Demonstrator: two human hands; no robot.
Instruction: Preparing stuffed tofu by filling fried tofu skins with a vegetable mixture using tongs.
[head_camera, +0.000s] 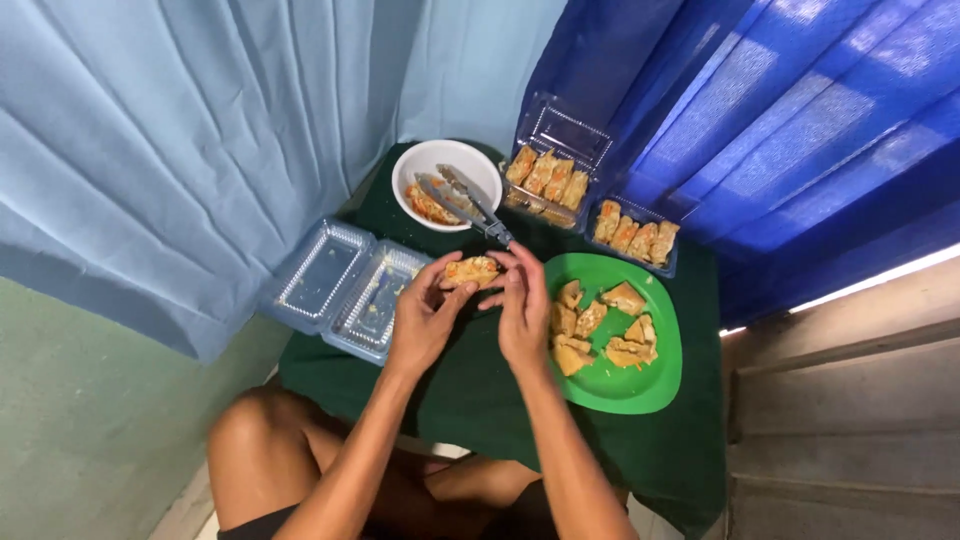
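my fingers (452, 283) are pinched on a fried pastry (471, 270), both hands meeting over it: the left hand (425, 318) grips its left end with thumb and fingertips closed on it, and the right hand (522, 310) closes on its right end from the other side, fingers curled down around the edge. the pastry sits level between the two hands, held just above the dark green cloth (470, 390) that covers the small table, and just left of the green plate (625, 392). that plate carries several more golden pieces (600, 325) piled loosely on its upper half, with its lower part bare. straight ahead of my hands is a white bowl (447, 160) with a few pieces left at its near-left side, and metal tongs (465, 205) lie across it, their hinge end pointing down toward my right hand and nearly touching the fingertips. to the left of my left hand an empty clear plastic clamshell box (340, 285) lies open, both halves flat, with a few crumbs in the nearer half. beyond the plate i see two more clear boxes, one open-lidded box (552, 170) filled with a row of pieces beside the bowl, and a second filled box (634, 238) just right of it, touching the plate's far rim. pale blue curtain hangs to the left, dark blue curtain to the right.
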